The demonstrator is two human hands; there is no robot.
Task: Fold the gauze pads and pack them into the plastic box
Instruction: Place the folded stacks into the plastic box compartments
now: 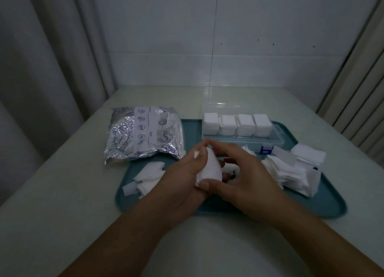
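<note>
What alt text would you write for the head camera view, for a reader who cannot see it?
Two bare hands, left hand and right hand, hold a white gauze pad above a teal tray. Behind them, a clear plastic box holds four stacks of folded pads; loose pads and a silver bag lie nearby.

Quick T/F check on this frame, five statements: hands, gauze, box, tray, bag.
1. Both hands, left hand and right hand, hold a gauze pad. True.
2. The box is closed. False: its lid stands open at the back and four gauze stacks show inside.
3. The silver bag lies to the right of the box. False: it lies left of it, its right edge over the tray's rim.
4. Loose gauze is piled on the tray at the right. True.
5. The tray is red. False: it is teal.
</note>
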